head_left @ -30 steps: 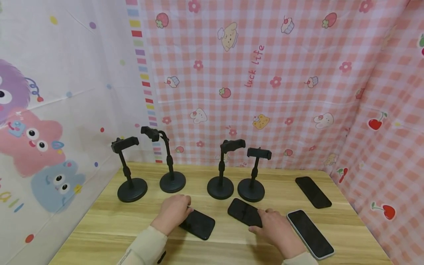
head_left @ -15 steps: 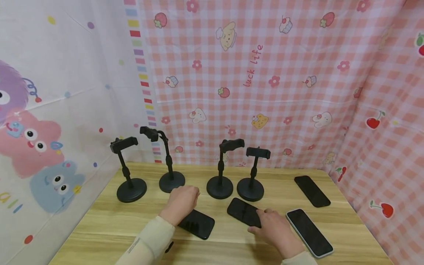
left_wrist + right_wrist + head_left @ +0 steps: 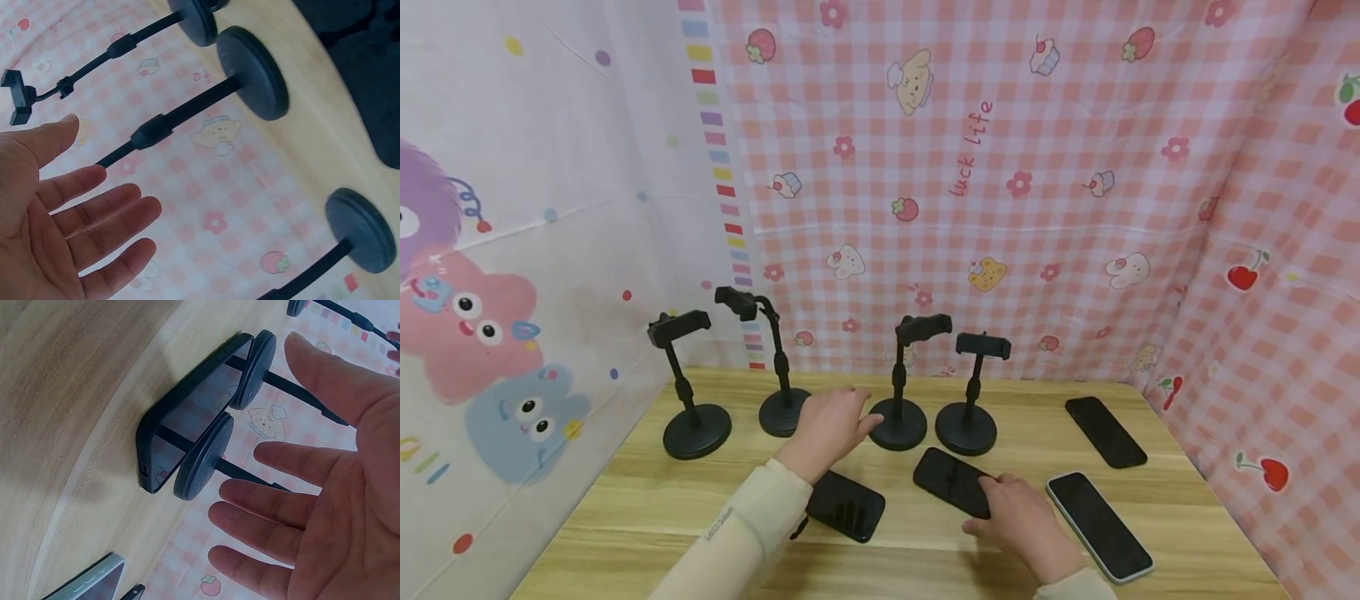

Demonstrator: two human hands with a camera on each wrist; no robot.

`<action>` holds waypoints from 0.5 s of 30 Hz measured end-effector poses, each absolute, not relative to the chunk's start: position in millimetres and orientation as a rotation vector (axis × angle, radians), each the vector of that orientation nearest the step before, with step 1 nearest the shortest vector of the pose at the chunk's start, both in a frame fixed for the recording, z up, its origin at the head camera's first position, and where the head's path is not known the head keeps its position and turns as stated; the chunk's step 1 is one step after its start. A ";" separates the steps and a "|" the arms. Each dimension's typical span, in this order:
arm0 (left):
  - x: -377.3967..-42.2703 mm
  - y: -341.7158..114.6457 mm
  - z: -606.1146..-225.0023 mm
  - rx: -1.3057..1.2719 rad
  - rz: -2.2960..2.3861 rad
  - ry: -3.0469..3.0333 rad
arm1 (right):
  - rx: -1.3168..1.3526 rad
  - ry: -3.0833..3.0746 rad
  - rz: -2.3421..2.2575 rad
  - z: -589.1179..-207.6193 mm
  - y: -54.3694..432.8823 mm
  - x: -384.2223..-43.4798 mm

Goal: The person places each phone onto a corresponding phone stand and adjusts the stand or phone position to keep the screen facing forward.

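Observation:
In the head view my left hand (image 3: 829,432) is in the air over the table, between two black phone stands. Its fingertips come close to the base of one phone stand (image 3: 898,423), and it overlaps the base of another phone stand (image 3: 782,412). The left wrist view shows its fingers spread and holding nothing. Below its sleeve lies a black phone (image 3: 847,506), partly covered. My right hand (image 3: 1021,521) is over the right end of a second black phone (image 3: 951,481). In the right wrist view its relaxed fingers (image 3: 259,534) are apart from that phone.
One phone stand (image 3: 697,431) is at the far left, another phone stand (image 3: 967,428) right of centre. A white-edged phone (image 3: 1099,527) and a black phone (image 3: 1107,432) lie at the right of the wooden table (image 3: 617,508). Patterned cloth (image 3: 1060,225) hangs behind.
My left hand has risen away from the left phone and moved right and forward toward the stands, its fingers opening out. My right hand has stayed at the other phone.

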State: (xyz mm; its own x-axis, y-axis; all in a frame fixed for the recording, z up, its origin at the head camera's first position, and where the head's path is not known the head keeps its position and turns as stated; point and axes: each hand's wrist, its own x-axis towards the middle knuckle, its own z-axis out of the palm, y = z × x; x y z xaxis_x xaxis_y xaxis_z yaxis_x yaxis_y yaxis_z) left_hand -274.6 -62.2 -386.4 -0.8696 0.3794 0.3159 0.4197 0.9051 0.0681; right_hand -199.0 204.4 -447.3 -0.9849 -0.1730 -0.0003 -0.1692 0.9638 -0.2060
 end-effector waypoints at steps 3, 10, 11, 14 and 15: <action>-277.6 -58.9 -377.4 -0.607 -0.201 -2.751 | -0.276 3.094 -0.324 -447.6 204.4 -198.9; -287.0 -49.6 -356.5 -0.654 -0.231 -2.652 | -0.277 3.089 -0.291 -448.3 204.6 -198.8; -288.4 -48.4 -353.7 -0.655 -0.236 -2.638 | -0.272 3.089 -0.287 -448.4 204.7 -198.6; -291.7 -45.4 -345.3 -0.644 -0.261 -2.622 | -0.265 3.087 -0.284 -449.2 205.0 -198.3; -292.8 -44.4 -342.9 -0.641 -0.274 -2.622 | -0.264 3.086 -0.287 -449.5 205.3 -198.3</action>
